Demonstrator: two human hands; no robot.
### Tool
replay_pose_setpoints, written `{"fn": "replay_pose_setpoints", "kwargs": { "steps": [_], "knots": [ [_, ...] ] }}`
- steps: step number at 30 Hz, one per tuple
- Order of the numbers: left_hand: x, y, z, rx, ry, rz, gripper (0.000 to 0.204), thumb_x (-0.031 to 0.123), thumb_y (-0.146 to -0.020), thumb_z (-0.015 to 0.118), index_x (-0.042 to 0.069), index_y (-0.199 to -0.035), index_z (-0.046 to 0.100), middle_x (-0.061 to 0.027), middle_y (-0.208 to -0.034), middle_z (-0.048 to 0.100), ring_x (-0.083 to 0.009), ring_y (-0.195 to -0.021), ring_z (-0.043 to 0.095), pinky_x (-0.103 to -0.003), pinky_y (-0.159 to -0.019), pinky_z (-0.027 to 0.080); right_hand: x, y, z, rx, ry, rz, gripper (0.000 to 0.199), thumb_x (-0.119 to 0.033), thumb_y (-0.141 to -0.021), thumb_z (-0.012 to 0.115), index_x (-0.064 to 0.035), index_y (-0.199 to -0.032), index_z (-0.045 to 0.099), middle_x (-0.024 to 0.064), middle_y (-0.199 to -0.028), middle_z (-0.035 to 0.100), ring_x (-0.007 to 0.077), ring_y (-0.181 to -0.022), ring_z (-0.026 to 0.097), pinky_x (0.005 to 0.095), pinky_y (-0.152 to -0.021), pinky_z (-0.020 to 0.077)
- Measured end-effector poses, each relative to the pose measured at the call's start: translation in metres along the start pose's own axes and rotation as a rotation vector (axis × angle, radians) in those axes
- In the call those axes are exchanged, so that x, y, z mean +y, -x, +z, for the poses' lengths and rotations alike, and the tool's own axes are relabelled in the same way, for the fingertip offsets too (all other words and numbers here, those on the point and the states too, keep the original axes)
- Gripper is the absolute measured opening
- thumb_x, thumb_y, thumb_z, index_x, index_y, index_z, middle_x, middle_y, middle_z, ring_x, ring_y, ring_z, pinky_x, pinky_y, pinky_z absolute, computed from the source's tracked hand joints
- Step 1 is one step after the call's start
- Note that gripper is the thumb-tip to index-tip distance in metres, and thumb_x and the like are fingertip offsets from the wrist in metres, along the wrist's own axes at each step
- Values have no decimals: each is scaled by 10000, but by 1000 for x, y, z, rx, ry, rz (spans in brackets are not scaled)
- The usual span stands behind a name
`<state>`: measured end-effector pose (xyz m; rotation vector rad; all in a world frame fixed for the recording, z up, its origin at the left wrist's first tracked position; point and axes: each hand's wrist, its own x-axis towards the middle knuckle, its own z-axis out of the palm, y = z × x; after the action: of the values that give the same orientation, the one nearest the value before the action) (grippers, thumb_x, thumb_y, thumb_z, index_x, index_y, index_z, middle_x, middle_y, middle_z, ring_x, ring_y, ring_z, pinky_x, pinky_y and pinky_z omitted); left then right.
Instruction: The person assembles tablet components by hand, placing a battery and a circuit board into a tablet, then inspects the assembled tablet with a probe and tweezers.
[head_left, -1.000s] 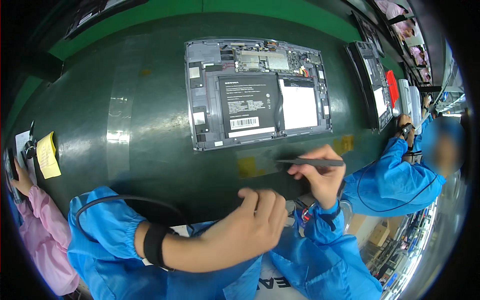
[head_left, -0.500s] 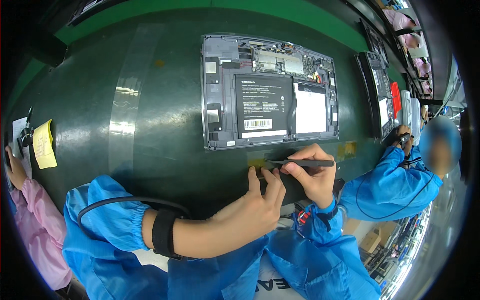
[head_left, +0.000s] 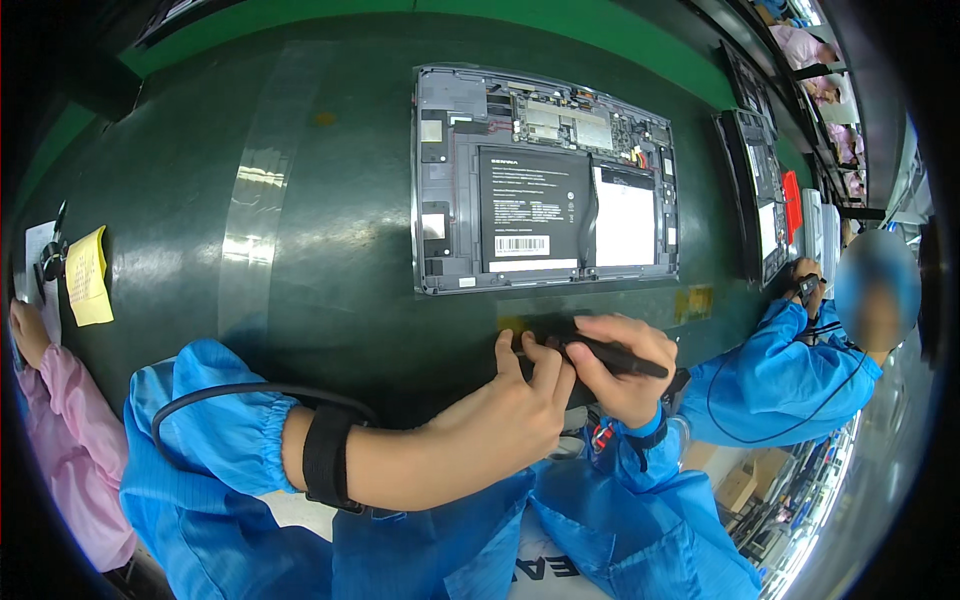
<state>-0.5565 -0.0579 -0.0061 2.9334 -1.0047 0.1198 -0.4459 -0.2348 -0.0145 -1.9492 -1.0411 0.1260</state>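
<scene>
My right hand [head_left: 628, 385] grips a pair of black tweezers [head_left: 620, 357] between thumb and fingers. Their tip points left toward my left hand and is smeared by motion. My left hand [head_left: 515, 410] rests its fingertips at the table's near edge, fingers apart, beside a small piece of amber tape [head_left: 512, 325]. Whether something small lies under those fingertips, I cannot tell. Just beyond both hands lies an opened laptop base [head_left: 425, 180], its black battery [head_left: 530, 200], a white panel and the circuit board exposed.
A second opened device [head_left: 760, 200] stands at the right near a red object [head_left: 792, 205]. A co-worker in a blue sleeve [head_left: 785, 385] works there. At the left are a yellow note [head_left: 88, 278] and a pink-sleeved person's hand [head_left: 28, 330]. Clear tape [head_left: 255, 200] runs along the green table [head_left: 350, 200].
The tweezers have tilted in my right hand, their handle end dropping toward me. My left hand has barely moved. The whole view has shifted slightly.
</scene>
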Motion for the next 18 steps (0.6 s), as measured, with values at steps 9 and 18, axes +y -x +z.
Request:
{"fn": "replay_pose_setpoints", "kwargs": {
  "steps": [9,18],
  "knots": [
    [-31,-7,-12,269,113,101,210,207,-832,648,11,-757,665,-116,-890,605,-255,-895,601,-324,-724,514,46,-27,-80,168,-182,71,309,-73,-769,910,39,-929,671,128,-857,725,201,-776,707,311,-702,582],
    [-120,-23,-4,314,191,-6,456,440,-866,730,106,-1176,724,-56,-1073,573,-224,-957,510,-363,-830,418,93,-63,-70,65,-547,148,246,-96,-851,852,38,-998,708,134,-944,715,206,-826,725,313,-763,574]
  ]
}}
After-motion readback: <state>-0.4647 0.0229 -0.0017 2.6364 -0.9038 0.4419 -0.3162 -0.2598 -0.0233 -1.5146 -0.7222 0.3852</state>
